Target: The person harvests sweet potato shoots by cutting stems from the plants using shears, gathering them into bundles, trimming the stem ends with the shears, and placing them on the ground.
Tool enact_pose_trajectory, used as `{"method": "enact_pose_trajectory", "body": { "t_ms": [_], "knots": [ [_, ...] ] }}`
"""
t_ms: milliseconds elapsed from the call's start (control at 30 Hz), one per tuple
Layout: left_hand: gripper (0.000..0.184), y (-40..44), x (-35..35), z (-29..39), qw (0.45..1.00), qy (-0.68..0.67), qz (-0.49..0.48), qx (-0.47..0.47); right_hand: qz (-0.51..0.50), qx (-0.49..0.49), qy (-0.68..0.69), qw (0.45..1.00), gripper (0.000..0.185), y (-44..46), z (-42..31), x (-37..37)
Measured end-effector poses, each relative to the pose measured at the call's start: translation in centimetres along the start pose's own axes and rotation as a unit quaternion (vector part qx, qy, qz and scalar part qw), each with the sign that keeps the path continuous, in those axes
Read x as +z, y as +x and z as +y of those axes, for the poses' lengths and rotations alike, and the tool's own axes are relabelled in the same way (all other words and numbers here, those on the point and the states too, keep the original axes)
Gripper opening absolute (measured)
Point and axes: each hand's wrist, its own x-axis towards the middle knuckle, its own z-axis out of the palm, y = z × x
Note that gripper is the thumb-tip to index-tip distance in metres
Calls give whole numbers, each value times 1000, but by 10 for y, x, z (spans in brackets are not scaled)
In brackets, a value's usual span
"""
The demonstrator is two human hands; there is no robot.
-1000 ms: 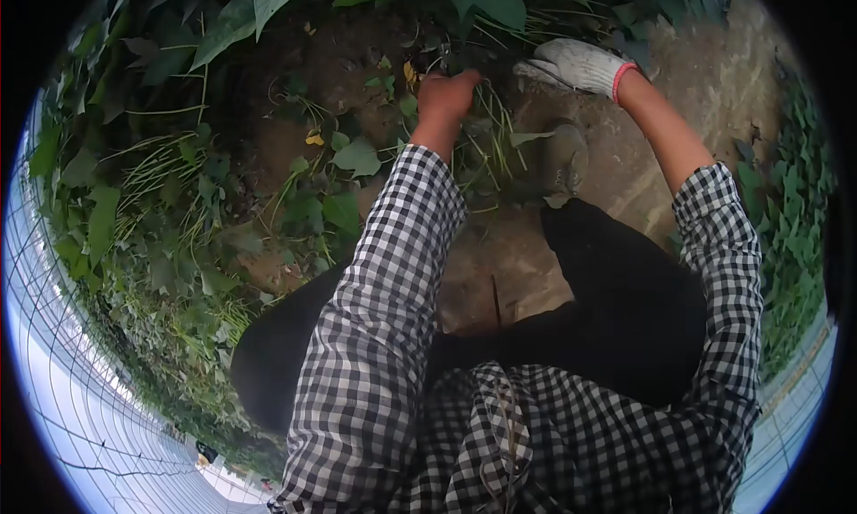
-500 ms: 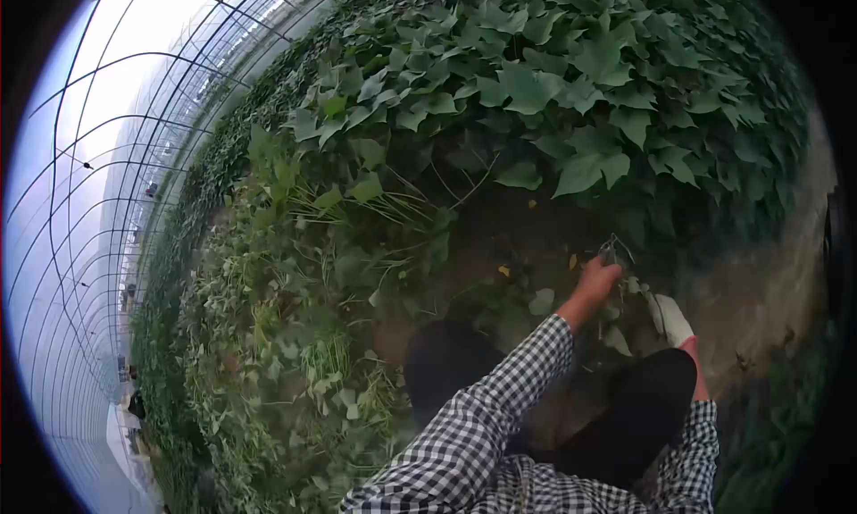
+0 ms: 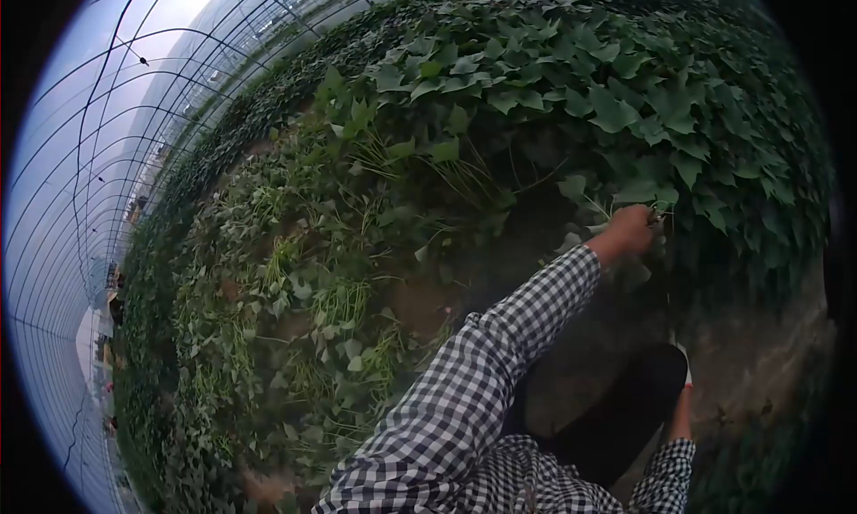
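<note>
My bare left hand (image 3: 632, 230) is closed around some leafy vine stems (image 3: 600, 212), at the lower edge of the dense green foliage (image 3: 616, 112). Leaves stick out on both sides of the fist. A thin stem or strand (image 3: 670, 286) runs down from it toward my right hand (image 3: 685, 364). That hand wears a white glove and is mostly hidden behind my dark-clothed knee (image 3: 638, 393); its fingers cannot be made out.
Cut or loose vines (image 3: 339, 304) lie over the ground on the left. Brown soil (image 3: 759, 353) shows at the right. Thin curved frame bars (image 3: 98, 166) arch along the far left, with more foliage rows beneath them.
The view has swung up and left. My left hand has risen to the foliage edge and now has leafy stems in it. My right hand has dropped away from it, behind the knee.
</note>
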Motion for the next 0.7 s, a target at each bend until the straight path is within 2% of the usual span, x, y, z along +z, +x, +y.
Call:
{"method": "enact_pose_trajectory", "body": {
  "t_ms": [33, 100, 200, 233, 333, 467, 500, 600, 633, 700],
  "knots": [
    [40, -8, -8, 14, 999, 23, 17, 24, 2, 1, 8, 1000, 38, -4, 1, -3],
    [38, -17, -17, 19, 970, 178, 117, 119, -1, 3, 20, 1000, 38, -1, 4, -2],
    [38, -29, -23, 21, 956, 240, 105, 132, -8, 7, 30, 1000, 38, 6, 6, 2],
    [33, -43, -30, 30, 938, 273, 137, 166, -9, 10, 34, 999, 38, 6, 7, 2],
    [27, -34, -31, 28, 997, 4, 64, 37, -15, 13, 42, 999, 38, 9, 3, 8],
    [22, -38, -36, 29, 972, -189, 103, 89, -27, 8, 52, 998, 39, 15, -2, 20],
    [20, -35, -30, 26, 972, -148, 143, 116, -28, 8, 56, 998, 39, 14, -2, 22],
    [19, -32, -25, 18, 970, -128, 167, 124, -41, 11, 60, 997, 39, 22, 0, 31],
    [19, -47, -35, 29, 973, -178, 118, 84, -45, 12, 58, 997, 40, 25, 1, 33],
    [19, -42, -30, 24, 974, -132, 150, 104, -54, 11, 58, 997, 40, 34, 0, 38]
  ]
}}
